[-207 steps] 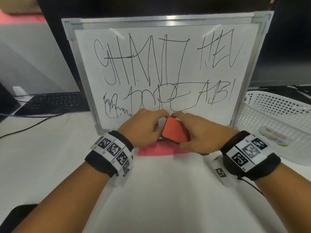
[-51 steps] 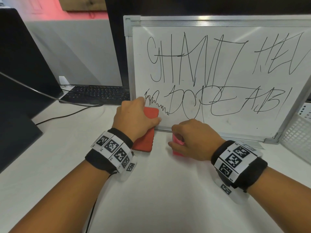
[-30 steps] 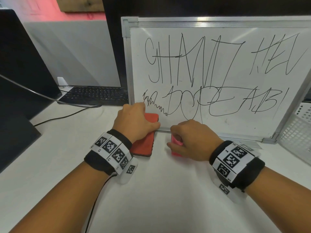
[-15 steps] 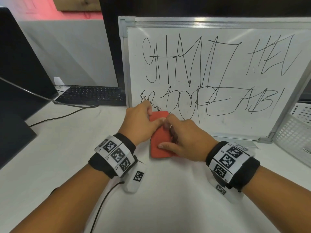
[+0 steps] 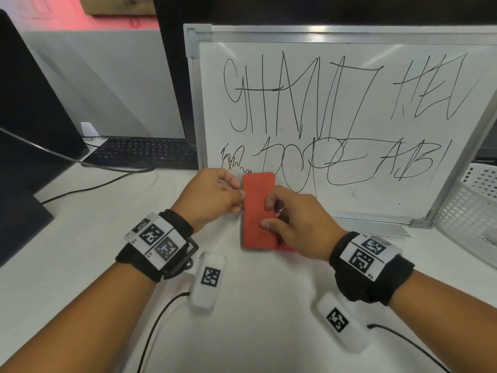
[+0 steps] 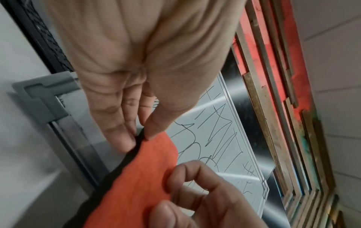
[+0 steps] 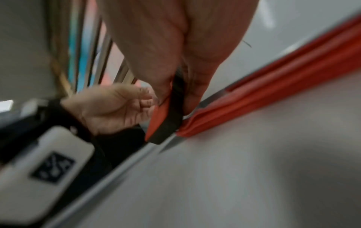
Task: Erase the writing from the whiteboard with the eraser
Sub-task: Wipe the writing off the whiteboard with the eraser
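Fingers of the right hand point(image 5: 298, 219) curl round the right long edge of the eraser point(image 5: 258, 210), thumb on its orange face and the other fingers behind, so the grip is a firm pinch. On the other side the left hand point(image 5: 212, 196) pinches the left edge between thumb tip and fingertips point(image 6: 119, 138), the black felt layer caught between them (the left wrist view shows this plainly). Half a second ago both hands met over the eraser lower down; now it stands upright between them, lifted and turned so its orange back faces the person and its top end overlaps the lower writing on the whiteboard point(image 5: 349, 125). A second before that the left hand alone pressed it by the board's bottom corner while the right hand was busy with the pink cloth point(image 5: 286, 247), which now lies just under the right fingers.

I judge this a handover or a regrip before wiping. Every letter beyond the fingertips is still intact, so the erasing itself has yet to begin.
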